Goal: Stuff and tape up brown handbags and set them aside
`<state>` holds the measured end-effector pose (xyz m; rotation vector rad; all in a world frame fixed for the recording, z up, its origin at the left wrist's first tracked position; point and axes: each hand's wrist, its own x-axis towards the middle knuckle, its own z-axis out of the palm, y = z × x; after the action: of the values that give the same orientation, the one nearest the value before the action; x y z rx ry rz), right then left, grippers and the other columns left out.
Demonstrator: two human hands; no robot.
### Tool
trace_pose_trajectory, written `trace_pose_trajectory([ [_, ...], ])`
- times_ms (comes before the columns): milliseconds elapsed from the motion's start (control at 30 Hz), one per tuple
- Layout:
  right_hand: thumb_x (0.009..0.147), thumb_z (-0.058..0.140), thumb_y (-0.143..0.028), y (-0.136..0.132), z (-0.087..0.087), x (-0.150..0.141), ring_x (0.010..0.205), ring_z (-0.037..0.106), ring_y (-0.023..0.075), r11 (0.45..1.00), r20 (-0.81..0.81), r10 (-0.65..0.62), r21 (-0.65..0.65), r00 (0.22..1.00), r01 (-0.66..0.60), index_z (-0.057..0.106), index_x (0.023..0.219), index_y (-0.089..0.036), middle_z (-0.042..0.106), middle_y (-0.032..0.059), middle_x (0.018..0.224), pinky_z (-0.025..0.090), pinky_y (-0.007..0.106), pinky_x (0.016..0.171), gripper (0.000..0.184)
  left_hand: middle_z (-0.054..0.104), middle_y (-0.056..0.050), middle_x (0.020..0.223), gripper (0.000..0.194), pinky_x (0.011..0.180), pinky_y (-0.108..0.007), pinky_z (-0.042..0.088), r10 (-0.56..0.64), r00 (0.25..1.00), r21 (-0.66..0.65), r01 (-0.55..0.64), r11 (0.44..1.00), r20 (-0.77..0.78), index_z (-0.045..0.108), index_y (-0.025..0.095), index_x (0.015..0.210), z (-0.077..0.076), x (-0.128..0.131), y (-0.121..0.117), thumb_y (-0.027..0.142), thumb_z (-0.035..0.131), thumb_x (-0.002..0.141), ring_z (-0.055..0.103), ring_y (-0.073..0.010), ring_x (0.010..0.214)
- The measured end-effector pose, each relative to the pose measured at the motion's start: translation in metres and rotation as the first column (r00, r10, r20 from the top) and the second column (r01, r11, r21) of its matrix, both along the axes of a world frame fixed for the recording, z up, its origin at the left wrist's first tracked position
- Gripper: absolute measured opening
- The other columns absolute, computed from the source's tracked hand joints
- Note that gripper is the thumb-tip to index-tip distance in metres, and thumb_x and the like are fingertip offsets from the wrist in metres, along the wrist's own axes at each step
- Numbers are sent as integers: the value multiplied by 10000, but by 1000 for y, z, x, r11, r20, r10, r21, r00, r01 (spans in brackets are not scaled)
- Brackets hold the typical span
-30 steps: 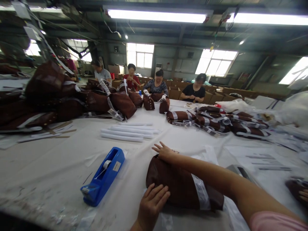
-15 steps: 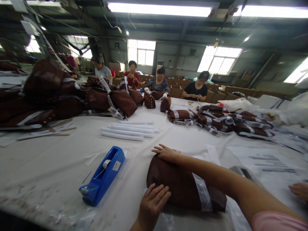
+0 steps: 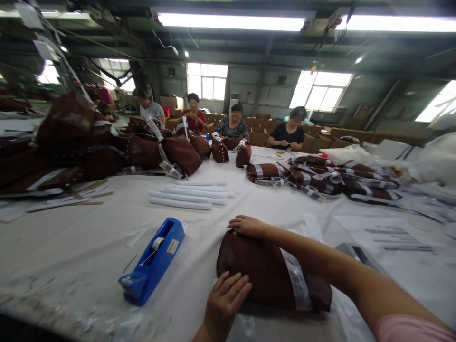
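A dark brown leather bag [image 3: 263,280] lies on the white-covered table in front of me, with a clear plastic band [image 3: 296,280] wrapped across its right part. My left hand [image 3: 228,299] rests with outstretched fingers on the near left side of the bag. Reaching over from the right, my right hand [image 3: 247,226] lies on the bag's far left edge, fingers extended. Part of the bag's far side is hidden under my right forearm. Left of the bag stands a blue tape dispenser [image 3: 153,261] with a roll in it.
Rolled white paper tubes [image 3: 185,197] lie beyond the dispenser. Brown bags [image 3: 181,154] are piled at the left, and wrapped ones [image 3: 313,175] lie at the far right. A printed sheet [image 3: 392,237] is at the right. Several people sit across the table, one in black [image 3: 288,133].
Both hands stay on the bag in nearly the same place. The view has shifted slightly. A hand seen at the right edge earlier is out of view now.
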<state>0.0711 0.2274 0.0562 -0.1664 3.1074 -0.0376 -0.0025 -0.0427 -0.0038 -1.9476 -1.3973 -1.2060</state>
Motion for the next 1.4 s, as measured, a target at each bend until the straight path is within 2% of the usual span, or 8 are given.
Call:
trace_pose_trajectory([
  [167, 930, 537, -152, -8, 15, 5, 1355, 473, 251, 994, -26, -96, -63, 995, 94, 697, 1072, -157, 574, 121, 1414, 376, 451, 1123, 214, 736, 44, 1171, 333, 1129, -308, 413, 0, 1000, -22, 0, 1000, -1, 671, 282, 1211, 0, 0, -1, 169, 416, 1030, 653, -98, 1121],
  [267, 924, 547, -196, -12, 24, 2, 1247, 554, 220, 988, -7, -126, -96, 992, 124, 679, 1045, -168, 661, 99, 1263, 404, 391, 1085, 181, 733, 53, 1177, 338, 1119, -302, 420, -2, 1000, -29, 1, 1000, -2, 677, 278, 1199, 3, -1, -1, 163, 406, 1032, 655, -95, 1109],
  [400, 888, 563, -215, -15, 36, -7, 966, 644, 194, 981, 63, -160, -105, 985, 166, 664, 1002, -179, 719, 57, 952, 454, 342, 970, 156, 733, 57, 1176, 334, 1107, -307, 426, -5, 1000, -28, 5, 1000, 5, 680, 274, 1195, 4, 0, 0, 158, 413, 1030, 661, -99, 1093],
  [733, 903, 542, -375, -23, 57, -18, 702, 659, 198, 948, 256, -308, 5, 916, 317, 660, 1038, -219, 724, 41, 805, 399, 264, 602, 237, 736, 44, 1170, 329, 1091, -313, 451, -4, 1000, -38, 3, 999, -16, 674, 277, 1207, 2, 0, -1, 152, 433, 1021, 663, -106, 1102],
  [967, 827, 636, -314, -32, 70, -31, 813, 688, 230, 943, 285, -319, -1, 904, 333, 704, 992, -234, 755, 60, 869, 439, 282, 677, 196, 738, 26, 1167, 336, 1071, -330, 483, -1, 1000, -51, 0, 999, -15, 667, 287, 1222, 0, -1, -2, 152, 438, 1016, 672, -117, 1095],
  [1133, 905, 587, -442, -15, 74, -22, 859, 714, 195, 911, 308, -321, -156, 895, 381, 667, 1215, -256, 773, 32, 1023, 501, 270, 742, 370, 737, 31, 1170, 338, 1077, -326, 479, -7, 1000, -51, 7, 999, -7, 662, 285, 1229, 1, -1, -2, 148, 438, 1016, 670, -113, 1096],
  [1233, 903, 572, -276, -2, 71, -9, 1048, 694, 181, 891, 322, -306, -236, 896, 389, 630, 1308, -226, 718, 47, 1228, 506, 257, 895, 412, 738, 36, 1167, 326, 1083, -323, 470, -5, 1000, -47, 5, 999, -4, 670, 281, 1215, 2, -1, -2, 167, 432, 1023, 669, -110, 1093],
  [1400, 686, 583, 10, 3, 56, 11, 1319, 539, 210, 884, 301, -294, -274, 907, 377, 633, 1313, -240, 541, 69, 1469, 427, 298, 1071, 677, 738, 50, 1163, 317, 1089, -314, 454, 1, 1000, -25, -1, 1000, 15, 681, 279, 1189, 1, 1, -1, 169, 434, 1024, 669, -107, 1088],
])
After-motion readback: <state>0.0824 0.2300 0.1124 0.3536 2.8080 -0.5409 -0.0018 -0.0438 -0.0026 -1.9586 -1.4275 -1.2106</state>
